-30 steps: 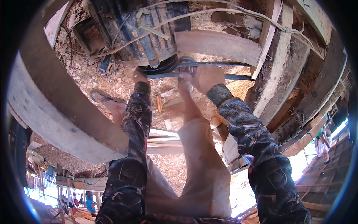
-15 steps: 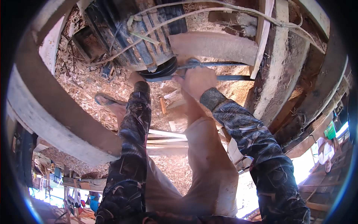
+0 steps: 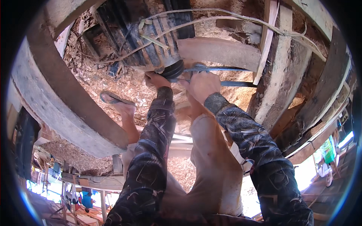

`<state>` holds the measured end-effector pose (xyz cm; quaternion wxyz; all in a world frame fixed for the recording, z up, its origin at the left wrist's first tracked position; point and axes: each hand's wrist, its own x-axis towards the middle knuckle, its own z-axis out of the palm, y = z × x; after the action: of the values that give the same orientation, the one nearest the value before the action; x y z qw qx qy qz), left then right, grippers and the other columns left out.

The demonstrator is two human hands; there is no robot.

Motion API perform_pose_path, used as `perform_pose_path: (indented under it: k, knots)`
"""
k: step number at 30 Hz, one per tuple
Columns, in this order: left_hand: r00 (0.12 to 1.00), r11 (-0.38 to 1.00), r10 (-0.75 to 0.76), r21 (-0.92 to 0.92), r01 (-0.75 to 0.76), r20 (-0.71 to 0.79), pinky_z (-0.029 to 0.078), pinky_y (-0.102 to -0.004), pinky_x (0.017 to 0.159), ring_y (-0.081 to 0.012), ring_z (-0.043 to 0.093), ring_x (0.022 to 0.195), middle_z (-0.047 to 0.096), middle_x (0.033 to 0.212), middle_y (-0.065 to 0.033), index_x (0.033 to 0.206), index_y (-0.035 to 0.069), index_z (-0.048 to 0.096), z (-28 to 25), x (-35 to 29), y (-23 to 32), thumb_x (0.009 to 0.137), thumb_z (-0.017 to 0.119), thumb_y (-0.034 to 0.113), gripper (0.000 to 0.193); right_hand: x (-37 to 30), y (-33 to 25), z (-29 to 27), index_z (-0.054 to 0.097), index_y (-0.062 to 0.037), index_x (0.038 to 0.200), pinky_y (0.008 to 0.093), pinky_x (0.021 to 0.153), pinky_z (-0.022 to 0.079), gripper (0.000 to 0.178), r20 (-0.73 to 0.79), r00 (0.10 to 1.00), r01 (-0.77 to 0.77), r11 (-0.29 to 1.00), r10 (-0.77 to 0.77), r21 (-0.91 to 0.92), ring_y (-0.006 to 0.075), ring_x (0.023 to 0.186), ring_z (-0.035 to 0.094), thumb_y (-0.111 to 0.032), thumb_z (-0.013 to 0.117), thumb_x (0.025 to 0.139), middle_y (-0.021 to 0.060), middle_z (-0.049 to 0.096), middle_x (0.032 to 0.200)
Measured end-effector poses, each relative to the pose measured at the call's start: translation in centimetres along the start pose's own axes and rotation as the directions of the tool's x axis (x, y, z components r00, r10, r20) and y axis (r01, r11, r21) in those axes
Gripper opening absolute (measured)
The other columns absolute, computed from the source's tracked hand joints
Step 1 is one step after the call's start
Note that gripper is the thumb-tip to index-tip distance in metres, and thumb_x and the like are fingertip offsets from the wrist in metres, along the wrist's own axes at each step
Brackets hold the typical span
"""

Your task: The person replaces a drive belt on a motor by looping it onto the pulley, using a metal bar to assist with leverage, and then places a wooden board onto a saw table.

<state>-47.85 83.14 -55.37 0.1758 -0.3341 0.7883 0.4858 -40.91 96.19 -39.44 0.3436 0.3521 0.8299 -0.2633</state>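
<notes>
Belt (image 3: 238, 84) in right hand (image 3: 204, 85), gripping its lower strand; resting left hand (image 3: 155, 81) at black pulley (image 3: 174, 69), hold too hidden to tell.

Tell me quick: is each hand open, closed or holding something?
Left hand: at the black pulley; grip cannot be told.
Right hand: closed on the black belt.

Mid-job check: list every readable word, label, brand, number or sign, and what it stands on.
None readable.
Ribbed machine housing, pulley, black belt and dark patterned sleeves: no lettering I can make out.
Green item at far right, blue cloth at lower left: too small and blurred to tell.
</notes>
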Motion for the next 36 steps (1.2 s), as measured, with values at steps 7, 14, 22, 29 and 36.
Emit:
perform_pose_path:
  k: [7, 14, 22, 29, 36]
  knots:
    - [0.986, 0.969, -0.025, -0.239, 0.064, 0.163, 0.045, -0.0374, 0.083, -0.0241, 0.057, 0.097, 0.057, 0.115, -0.0164, 0.113, -0.006, 0.055, -0.5, 0.8, 0.0, 0.095, 0.047, 0.035, 0.046, -0.1, -0.6, 1.5, 0.071, -0.0059, 0.074, 0.0402, 0.060, 0.053, 0.057, 0.003, 1.000, -0.006, 0.998, 0.006, -0.061, 0.0287, 0.068, 0.068, -0.059, 0.052, 0.084, 0.0136, 0.067, 0.070]
    - [0.994, 0.968, 0.001, -0.249, 0.027, 0.111, 0.045, -0.0398, 0.083, -0.0287, 0.056, 0.097, 0.055, 0.118, -0.0225, 0.121, -0.009, 0.050, 1.1, -1.7, -0.7, 0.094, 0.047, 0.030, 0.048, -0.4, 2.8, 1.4, 0.069, -0.0021, 0.070, 0.0419, 0.059, 0.051, 0.068, -0.208, 0.976, 0.065, 0.997, -0.072, -0.038, 0.0326, 0.063, 0.065, -0.066, 0.051, 0.081, 0.0172, 0.064, 0.064]
    - [0.985, 0.988, 0.151, -0.004, -0.152, -0.085, 0.045, -0.0402, 0.085, -0.0321, 0.055, 0.102, 0.053, 0.122, -0.0259, 0.124, -0.011, 0.048, -0.2, 1.2, -3.1, 0.092, 0.047, 0.033, 0.054, -2.1, 7.8, -0.7, 0.064, 0.0009, 0.059, 0.0445, 0.055, 0.050, 0.081, -0.099, 0.988, -0.132, 0.980, 0.118, -0.149, 0.0356, 0.058, 0.062, -0.077, 0.046, 0.076, 0.0203, 0.058, 0.056]
    - [0.997, 0.996, 0.076, -0.040, -0.075, 0.021, 0.043, -0.0403, 0.086, -0.0359, 0.055, 0.093, 0.060, 0.108, -0.0255, 0.111, -0.010, 0.058, -0.8, 2.1, -2.7, 0.092, 0.044, 0.033, 0.049, -2.2, 6.6, -0.4, 0.064, -0.0021, 0.054, 0.0415, 0.049, 0.048, 0.080, -0.066, 0.996, -0.071, 0.978, 0.059, -0.194, 0.0319, 0.052, 0.061, -0.076, 0.043, 0.077, 0.0174, 0.056, 0.052]
    - [0.979, 0.968, 0.039, 0.234, -0.087, 0.200, 0.044, -0.0400, 0.084, -0.0346, 0.058, 0.092, 0.063, 0.101, -0.0228, 0.107, -0.009, 0.059, -1.7, 2.0, -2.2, 0.093, 0.038, 0.027, 0.044, -2.4, 5.3, -1.2, 0.064, -0.0045, 0.053, 0.0404, 0.046, 0.045, 0.076, -0.144, 0.985, -0.109, 0.985, 0.089, -0.131, 0.0309, 0.048, 0.059, -0.074, 0.047, 0.077, 0.0152, 0.055, 0.048]
